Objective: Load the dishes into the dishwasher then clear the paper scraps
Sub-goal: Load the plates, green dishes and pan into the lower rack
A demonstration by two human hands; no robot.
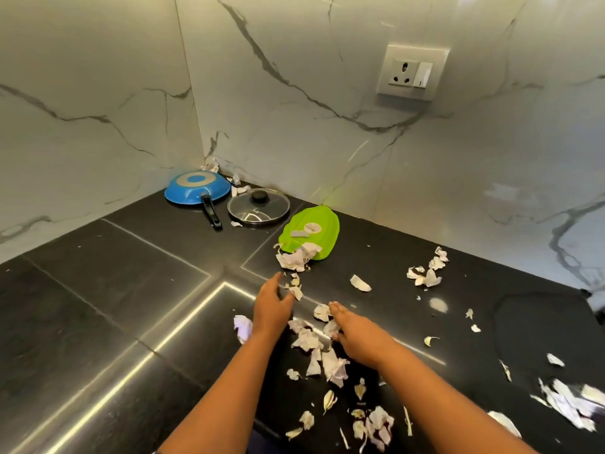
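Observation:
Torn paper scraps point(312, 342) lie scattered over the black countertop point(98, 290). My left hand point(271, 306) reaches forward over the counter with fingers extended, close to small scraps point(296, 286). My right hand point(353, 332) rests among the scraps with fingers stretched out, touching a few pieces. A blue pan point(196, 188) lies upside down in the far corner. Beside it sits a glass lid point(258, 208) with a black knob. A green plastic lid point(311, 231) lies near the wall with a crumpled scrap pile point(298, 257) at its near edge.
Marble walls meet in a corner behind the pan. A wall socket point(411, 72) sits at upper right. More scraps point(429, 270) lie to the right, and a blurred heap point(569, 401) at the right edge. A round dark mark point(537, 326) shows on the counter.

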